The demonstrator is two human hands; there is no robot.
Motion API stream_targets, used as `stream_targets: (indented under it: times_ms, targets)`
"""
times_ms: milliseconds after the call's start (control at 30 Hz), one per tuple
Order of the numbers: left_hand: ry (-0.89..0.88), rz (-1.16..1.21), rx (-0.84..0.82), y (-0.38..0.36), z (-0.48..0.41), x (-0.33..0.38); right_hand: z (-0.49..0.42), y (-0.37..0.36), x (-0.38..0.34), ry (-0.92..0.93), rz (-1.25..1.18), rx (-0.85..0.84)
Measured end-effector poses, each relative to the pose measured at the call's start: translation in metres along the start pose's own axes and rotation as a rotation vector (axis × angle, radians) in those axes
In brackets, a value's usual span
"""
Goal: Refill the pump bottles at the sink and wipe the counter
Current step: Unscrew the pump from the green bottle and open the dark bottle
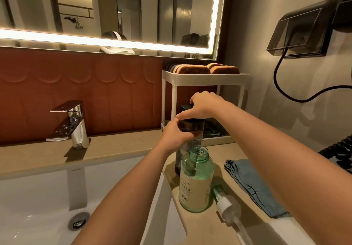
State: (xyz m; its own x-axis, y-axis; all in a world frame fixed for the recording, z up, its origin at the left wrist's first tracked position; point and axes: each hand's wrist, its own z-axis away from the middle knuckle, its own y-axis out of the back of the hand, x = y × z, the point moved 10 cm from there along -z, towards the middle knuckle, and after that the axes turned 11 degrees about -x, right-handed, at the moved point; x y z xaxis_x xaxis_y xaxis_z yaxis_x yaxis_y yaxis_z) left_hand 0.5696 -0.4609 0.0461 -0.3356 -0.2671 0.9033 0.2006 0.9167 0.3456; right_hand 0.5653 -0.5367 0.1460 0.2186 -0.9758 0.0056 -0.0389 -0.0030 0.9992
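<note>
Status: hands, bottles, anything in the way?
Left hand grips dark bottle, right hand grips its cap. Green bottle open in front, pump lying beside it. Cloth folded on counter, nothing in the way.

Centre: two bottles, one dark bottle [190, 126] and one green bottle [196, 180], and two hands, left hand [174, 137] and right hand [202, 105]. Lower right: one pump [223, 203], one cloth [249, 183]. Upper right: one rack [205, 77], at least two sponges [192, 69]. Left: one tap [74, 122], one sink [47, 187]
</note>
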Motion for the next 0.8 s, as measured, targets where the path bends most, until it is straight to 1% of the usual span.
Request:
stream_targets:
  times_ms: [67,133,167,233,300,333,400,433,533,600,633,667,733,800]
  targets:
    - [-0.030,0.023,-0.009,0.002,0.003,0.003,-0.003,-0.003,-0.005,0.086,-0.045,-0.019]
    - [-0.047,0.059,-0.014,0.004,0.006,0.002,-0.003,-0.008,-0.010,0.177,-0.118,-0.074]
    - [-0.052,0.071,-0.015,0.005,0.007,0.002,-0.002,-0.011,-0.013,0.220,-0.164,-0.125]
    - [-0.059,0.079,-0.018,0.005,0.009,0.002,0.002,-0.017,-0.017,0.278,-0.282,-0.285]
    - [-0.061,0.085,-0.021,0.003,0.010,0.002,0.007,-0.021,-0.020,0.280,-0.404,-0.438]
    - [-0.057,0.091,-0.021,0.003,0.010,0.002,0.008,-0.021,-0.022,0.262,-0.415,-0.459]
    - [-0.043,0.113,-0.027,0.002,0.010,0.001,0.004,-0.017,-0.021,0.194,-0.329,-0.407]
    - [-0.038,0.126,-0.030,0.001,0.010,0.000,0.001,-0.015,-0.020,0.146,-0.247,-0.361]
    - [-0.026,0.166,-0.038,0.000,0.010,-0.002,-0.002,-0.007,-0.019,-0.013,0.085,-0.186]
    - [-0.011,0.169,-0.033,0.001,0.010,-0.003,-0.002,0.000,-0.024,-0.015,0.134,-0.101]
    - [-0.008,0.156,-0.034,0.001,0.010,-0.004,-0.002,0.000,-0.025,0.015,0.102,-0.110]
    - [-0.009,0.143,-0.035,0.001,0.009,-0.004,-0.002,-0.002,-0.027,0.046,0.053,-0.160]
    - [-0.008,0.140,-0.038,0.001,0.009,-0.005,0.003,-0.011,-0.029,0.093,-0.074,-0.340]
    - [-0.003,0.152,-0.047,0.000,0.009,-0.006,0.011,-0.015,-0.030,0.095,-0.147,-0.463]
